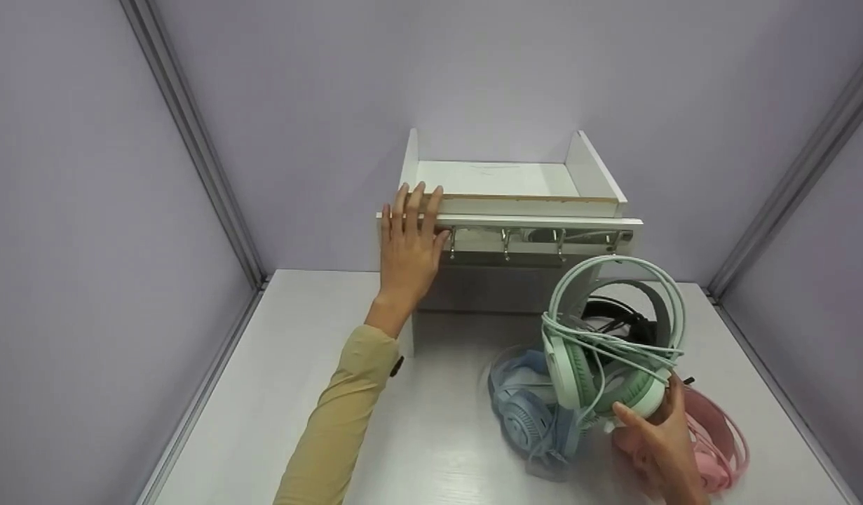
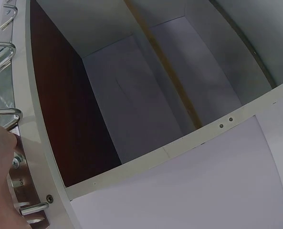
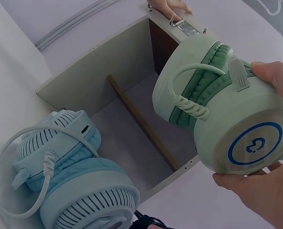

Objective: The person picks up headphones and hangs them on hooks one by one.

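Observation:
My right hand [image 1: 662, 438] grips the lower ear cup of mint-green headphones [image 1: 564, 372], holding them upright, headband up, in front of the right end of a white hook rack [image 1: 529, 207]. Their cable is wound across the band and cups. In the right wrist view, thumb and fingers hold the cup [image 3: 241, 131] from two sides. My left hand [image 1: 409, 259] rests on the rack's front left corner, fingers extended over the top edge, thumb beside a metal hook [image 1: 453, 245]. The left wrist view shows that hand [image 2: 0, 176] at the hook strip.
Blue headphones [image 1: 521, 421] lie on the white table [image 1: 431, 421] below the rack. Pink headphones [image 1: 715, 466] lie to the right, partly behind my right hand. Black headphones [image 1: 610, 308] show behind the green ones. Several metal hooks line the rack's front. Panel walls [image 1: 319, 126] surround the table.

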`<state>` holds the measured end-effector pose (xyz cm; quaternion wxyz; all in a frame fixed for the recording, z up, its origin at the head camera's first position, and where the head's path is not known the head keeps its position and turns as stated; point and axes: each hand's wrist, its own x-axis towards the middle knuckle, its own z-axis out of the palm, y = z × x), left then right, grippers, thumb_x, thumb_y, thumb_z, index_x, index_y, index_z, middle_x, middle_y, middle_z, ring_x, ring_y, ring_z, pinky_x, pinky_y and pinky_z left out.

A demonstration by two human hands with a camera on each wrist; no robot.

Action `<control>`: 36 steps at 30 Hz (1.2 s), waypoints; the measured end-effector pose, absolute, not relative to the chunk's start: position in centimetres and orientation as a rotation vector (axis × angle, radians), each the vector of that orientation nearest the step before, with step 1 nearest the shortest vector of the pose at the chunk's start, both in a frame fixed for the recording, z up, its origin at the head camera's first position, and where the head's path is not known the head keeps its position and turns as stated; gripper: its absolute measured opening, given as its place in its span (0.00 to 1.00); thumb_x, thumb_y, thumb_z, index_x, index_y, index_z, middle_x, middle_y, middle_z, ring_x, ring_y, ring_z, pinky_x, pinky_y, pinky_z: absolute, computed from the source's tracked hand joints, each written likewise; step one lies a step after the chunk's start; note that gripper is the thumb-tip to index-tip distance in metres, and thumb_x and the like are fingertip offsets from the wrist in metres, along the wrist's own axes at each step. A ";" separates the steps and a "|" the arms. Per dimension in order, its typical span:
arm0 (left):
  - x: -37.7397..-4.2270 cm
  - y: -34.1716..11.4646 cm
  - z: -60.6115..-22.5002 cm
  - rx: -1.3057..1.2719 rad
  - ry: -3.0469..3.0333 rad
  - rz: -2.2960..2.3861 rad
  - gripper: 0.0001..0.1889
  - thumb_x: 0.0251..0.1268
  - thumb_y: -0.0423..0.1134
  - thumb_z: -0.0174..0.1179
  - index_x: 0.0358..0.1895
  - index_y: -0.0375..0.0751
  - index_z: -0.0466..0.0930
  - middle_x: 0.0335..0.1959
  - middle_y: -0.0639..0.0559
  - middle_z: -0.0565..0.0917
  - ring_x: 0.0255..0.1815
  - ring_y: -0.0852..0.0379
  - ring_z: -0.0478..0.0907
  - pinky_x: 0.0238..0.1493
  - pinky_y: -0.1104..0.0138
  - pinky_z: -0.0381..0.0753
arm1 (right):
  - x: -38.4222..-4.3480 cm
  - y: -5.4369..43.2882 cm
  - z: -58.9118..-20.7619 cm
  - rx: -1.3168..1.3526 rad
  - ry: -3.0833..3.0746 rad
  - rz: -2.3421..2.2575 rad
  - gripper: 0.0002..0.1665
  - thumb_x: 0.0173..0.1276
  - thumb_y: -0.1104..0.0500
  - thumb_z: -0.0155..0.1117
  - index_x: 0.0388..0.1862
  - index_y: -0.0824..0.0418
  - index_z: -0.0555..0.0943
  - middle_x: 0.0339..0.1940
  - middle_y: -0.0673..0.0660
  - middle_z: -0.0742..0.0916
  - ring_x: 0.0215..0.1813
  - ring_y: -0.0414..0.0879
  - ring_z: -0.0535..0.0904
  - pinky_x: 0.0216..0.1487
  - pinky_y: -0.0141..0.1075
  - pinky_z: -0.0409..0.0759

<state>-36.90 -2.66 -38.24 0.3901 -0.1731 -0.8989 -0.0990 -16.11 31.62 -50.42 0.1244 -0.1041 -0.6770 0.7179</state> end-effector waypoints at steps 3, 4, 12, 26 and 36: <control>-36.9 -2.6 -38.3 -0.442 -2.289 -0.257 0.31 0.82 0.55 0.41 0.82 0.53 0.49 0.80 0.46 0.52 0.83 0.43 0.44 0.79 0.45 0.46 | -16.2 31.7 -50.5 -0.295 -1.937 2.127 0.58 0.64 0.72 0.69 0.81 0.45 0.45 0.67 0.46 0.69 0.60 0.33 0.74 0.54 0.23 0.77; -36.8 -2.6 -38.3 -0.445 -2.291 -0.259 0.31 0.82 0.55 0.41 0.82 0.53 0.49 0.80 0.46 0.52 0.83 0.43 0.44 0.79 0.45 0.46 | -16.3 31.7 -50.6 -0.292 -1.933 2.135 0.59 0.64 0.72 0.68 0.81 0.46 0.44 0.67 0.46 0.68 0.60 0.33 0.73 0.55 0.23 0.76; -36.6 -2.6 -38.2 -0.453 -2.290 -0.264 0.31 0.82 0.54 0.41 0.82 0.52 0.49 0.80 0.46 0.52 0.83 0.43 0.43 0.79 0.45 0.46 | -16.8 32.0 -50.9 -0.262 -2.002 2.089 0.60 0.63 0.71 0.70 0.82 0.48 0.43 0.67 0.48 0.68 0.59 0.32 0.74 0.55 0.22 0.76; -36.7 -2.5 -38.3 -0.440 -2.300 -0.249 0.31 0.83 0.55 0.40 0.82 0.53 0.49 0.81 0.46 0.52 0.83 0.43 0.44 0.80 0.46 0.46 | -18.3 33.2 -52.1 -0.155 -2.040 2.054 0.58 0.61 0.75 0.68 0.79 0.49 0.45 0.64 0.50 0.70 0.57 0.31 0.77 0.51 0.24 0.80; -36.6 -2.5 -38.3 -0.435 -2.301 -0.238 0.31 0.82 0.55 0.40 0.82 0.53 0.48 0.81 0.46 0.52 0.83 0.44 0.44 0.79 0.45 0.47 | -19.0 33.9 -52.4 -0.156 -2.074 2.094 0.55 0.63 0.73 0.64 0.78 0.44 0.46 0.56 0.47 0.75 0.51 0.36 0.79 0.44 0.35 0.84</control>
